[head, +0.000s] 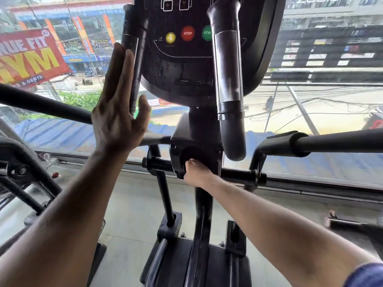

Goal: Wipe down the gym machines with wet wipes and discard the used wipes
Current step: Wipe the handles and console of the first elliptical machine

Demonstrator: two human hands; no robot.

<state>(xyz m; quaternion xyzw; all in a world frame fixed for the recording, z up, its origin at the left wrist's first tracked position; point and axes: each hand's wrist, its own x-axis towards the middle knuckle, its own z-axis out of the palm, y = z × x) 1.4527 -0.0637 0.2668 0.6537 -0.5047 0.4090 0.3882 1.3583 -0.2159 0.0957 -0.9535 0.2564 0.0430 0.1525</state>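
Note:
A black elliptical machine fills the view, its console (186, 48) carrying yellow, red STOP and green START buttons. My left hand (118, 106) is raised flat, fingers straight, against the left pulse-grip handle (134, 65), which passes between thumb and fingers. My right hand (195, 172) reaches down to the pivot housing (182, 154) on the centre column and presses against it. Its fingers are hidden behind the housing. No wet wipe shows in either hand. The right pulse-grip handle (228, 79) hangs in front of the console.
Long moving arm bars cross at left (41, 104) and right (335, 141). The machine's base and pedals (196, 262) lie below on a grey floor. A large window (310, 100) stands close behind. Another machine's frame (24, 162) is at the left edge.

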